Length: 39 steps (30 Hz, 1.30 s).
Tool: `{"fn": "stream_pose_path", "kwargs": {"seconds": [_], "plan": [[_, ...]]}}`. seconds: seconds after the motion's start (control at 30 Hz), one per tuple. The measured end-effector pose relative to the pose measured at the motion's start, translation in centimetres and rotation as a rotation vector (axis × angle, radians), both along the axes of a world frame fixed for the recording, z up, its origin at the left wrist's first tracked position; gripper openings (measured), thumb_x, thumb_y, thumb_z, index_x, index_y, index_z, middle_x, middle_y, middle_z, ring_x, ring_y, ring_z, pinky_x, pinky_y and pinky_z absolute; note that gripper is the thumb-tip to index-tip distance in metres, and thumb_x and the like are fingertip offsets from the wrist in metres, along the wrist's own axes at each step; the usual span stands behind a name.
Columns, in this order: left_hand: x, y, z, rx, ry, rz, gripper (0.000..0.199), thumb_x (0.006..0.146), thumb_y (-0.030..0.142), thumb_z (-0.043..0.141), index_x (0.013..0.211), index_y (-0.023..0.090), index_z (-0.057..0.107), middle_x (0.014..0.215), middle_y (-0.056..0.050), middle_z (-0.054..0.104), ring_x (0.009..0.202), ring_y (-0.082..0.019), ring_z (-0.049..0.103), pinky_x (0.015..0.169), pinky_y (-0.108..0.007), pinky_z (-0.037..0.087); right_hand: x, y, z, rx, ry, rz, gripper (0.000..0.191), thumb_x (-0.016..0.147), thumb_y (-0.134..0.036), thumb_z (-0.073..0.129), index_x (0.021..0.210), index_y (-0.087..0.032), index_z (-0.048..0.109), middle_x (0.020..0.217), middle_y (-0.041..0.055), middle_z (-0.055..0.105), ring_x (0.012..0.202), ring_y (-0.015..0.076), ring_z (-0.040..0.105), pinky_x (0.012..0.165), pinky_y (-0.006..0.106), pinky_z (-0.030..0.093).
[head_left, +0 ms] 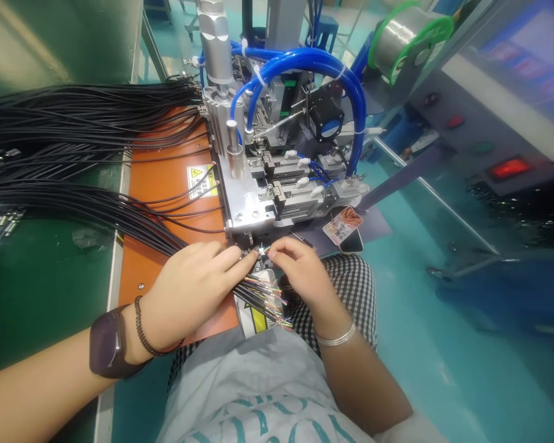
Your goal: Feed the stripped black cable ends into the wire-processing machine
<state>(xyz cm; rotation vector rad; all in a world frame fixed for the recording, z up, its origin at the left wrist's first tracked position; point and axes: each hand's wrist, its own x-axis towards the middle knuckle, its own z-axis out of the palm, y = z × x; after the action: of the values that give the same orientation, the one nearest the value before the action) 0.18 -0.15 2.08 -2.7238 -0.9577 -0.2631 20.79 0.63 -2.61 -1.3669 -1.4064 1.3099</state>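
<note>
Pinching wires [266,250] | hands [196,274] [305,274] at machine edge [250,220] | cables [143,226] crowding left

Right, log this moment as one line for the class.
left hand: over black cable bundle, at small white connector; right hand: at connector's coloured wires; cable ends: fanned, coloured; beyond hands: blue tubing, looped

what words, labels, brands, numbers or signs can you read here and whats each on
No word reads with certainty.
Warning label on orange plate: yellow triangle sign; characters too small.
Lower yellow-and-white label: too blurred.
Shirt: large teal letters, distorted and cut off.
Card: print too small.
Screen, upper right: too blurred.
</note>
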Motion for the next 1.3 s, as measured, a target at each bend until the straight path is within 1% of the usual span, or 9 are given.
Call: {"fn": "stream_pose_path", "kwargs": {"seconds": [0.27,0.47,0.57,0.67,0.73,0.87,1.1,1.3], "plan": [[-0.1,0.1,-0.1,-0.023,0.022,0.012,0.039,0.085,0.004,0.049,0.119,0.017,0.061,0.081,-0.004,0.060,0.069,-0.022,0.053,0.061,-0.037,0.041,-0.5,0.1,-0.9,-0.104,0.144,-0.049,0.008,0.075,-0.021,0.058,0.069,-0.021,0.063,0.068,-0.0032,0.059,0.067,0.0144,0.051,0.063,0.025,0.040],[0.0,0.1,-0.3,-0.084,0.044,0.051,0.043,0.086,0.006,0.049,0.126,0.020,0.059,0.082,-0.004,0.058,0.072,-0.023,0.052,0.063,-0.038,0.041,-0.9,0.4,-1.3,-0.119,0.209,-0.064,0.008,0.073,-0.022,0.059,0.066,-0.020,0.061,0.063,-0.0046,0.055,0.063,0.0132,0.048,0.060,0.025,0.038],[0.1,0.2,-0.5,-0.094,0.049,0.063,0.045,0.086,0.006,0.049,0.128,0.022,0.057,0.083,-0.004,0.056,0.073,-0.024,0.052,0.063,-0.038,0.040,-0.8,0.3,-1.3,-0.145,0.261,-0.053,0.006,0.073,-0.024,0.062,0.069,-0.020,0.061,0.065,-0.0047,0.056,0.063,0.0128,0.049,0.061,0.025,0.039],[0.2,0.2,-0.6,-0.057,0.042,0.052,0.044,0.087,0.007,0.049,0.127,0.022,0.058,0.082,-0.005,0.055,0.073,-0.024,0.051,0.062,-0.037,0.038,-0.8,0.2,-0.9,-0.161,0.294,-0.081,0.007,0.075,-0.027,0.064,0.077,-0.020,0.063,0.070,-0.0042,0.057,0.067,0.0127,0.051,0.064,0.025,0.040],[0.2,0.3,-0.7,-0.031,0.031,0.040,0.042,0.087,0.008,0.049,0.126,0.021,0.059,0.081,-0.006,0.054,0.073,-0.024,0.050,0.062,-0.036,0.037,-0.8,0.1,-0.4,-0.158,0.279,-0.104,0.011,0.078,-0.030,0.065,0.079,-0.019,0.063,0.072,-0.0037,0.057,0.069,0.0128,0.052,0.066,0.025,0.041],[0.1,0.3,-0.8,-0.018,0.019,0.029,0.041,0.087,0.008,0.048,0.125,0.021,0.060,0.081,-0.006,0.053,0.073,-0.023,0.048,0.062,-0.036,0.035,-0.9,0.1,0.3,-0.126,0.177,-0.103,0.013,0.080,-0.031,0.065,0.077,-0.019,0.063,0.071,-0.0026,0.058,0.068,0.0132,0.052,0.063,0.025,0.042],[0.3,0.1,-0.7,-0.021,0.027,0.054,0.044,0.086,0.007,0.047,0.126,0.022,0.059,0.081,-0.006,0.050,0.068,-0.023,0.047,0.059,-0.035,0.032,-0.8,0.3,0.2,-0.100,0.060,-0.083,0.013,0.083,-0.031,0.061,0.078,-0.019,0.063,0.072,-0.0019,0.060,0.067,0.0138,0.055,0.061,0.025,0.043],[0.5,-0.1,-0.8,-0.010,0.036,0.066,0.048,0.085,0.005,0.044,0.128,0.021,0.057,0.082,-0.006,0.049,0.062,-0.022,0.047,0.054,-0.034,0.031,-1.0,-0.2,0.6,-0.010,-0.047,-0.102,0.015,0.086,-0.031,0.059,0.077,-0.019,0.062,0.070,-0.0025,0.058,0.063,0.0128,0.050,0.057,0.024,0.040]]}}
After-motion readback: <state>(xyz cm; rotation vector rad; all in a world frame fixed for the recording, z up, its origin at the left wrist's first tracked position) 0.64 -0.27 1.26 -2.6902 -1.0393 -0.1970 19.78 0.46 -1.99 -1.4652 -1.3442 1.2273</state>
